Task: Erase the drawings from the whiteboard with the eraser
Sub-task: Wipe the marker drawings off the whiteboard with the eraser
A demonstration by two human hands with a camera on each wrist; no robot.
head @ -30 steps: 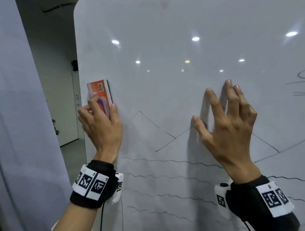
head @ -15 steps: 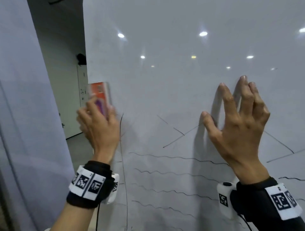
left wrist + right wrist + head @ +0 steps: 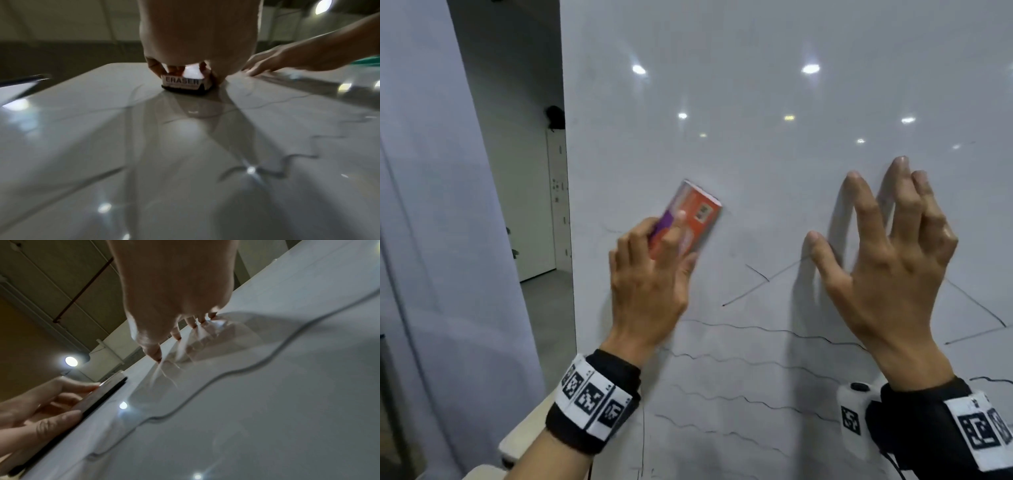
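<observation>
The left hand grips the eraser, thumb on one long edge and fingers curled over the other, with one finger laid across its orange and purple back. The eraser is pressed flat against the whiteboard, tilted so its top end leans to the right. In the left wrist view its end face shows the printed word ERASER above a dark felt pad that meets the board. In the right wrist view the same felt edge lies flush against the board, with the left hand's fingers wrapped behind it.

The right hand is spread open to the right of the eraser, well apart from it. Its fingertips and thumb tip touch the board, while the palm stands off the surface. The right wrist view shows the fingertips meeting their own reflections.

Below and between the hands, thin black marker drawings are on the board: slanted straight lines forming peaks, and beneath them several wavy lines stacked one under another. A faint smudged trace sits just left of the eraser. Both wrists wear black bands with printed square markers. Ceiling lights reflect in the glossy board, and left of its edge a pale wall and a grey floor are visible.
</observation>
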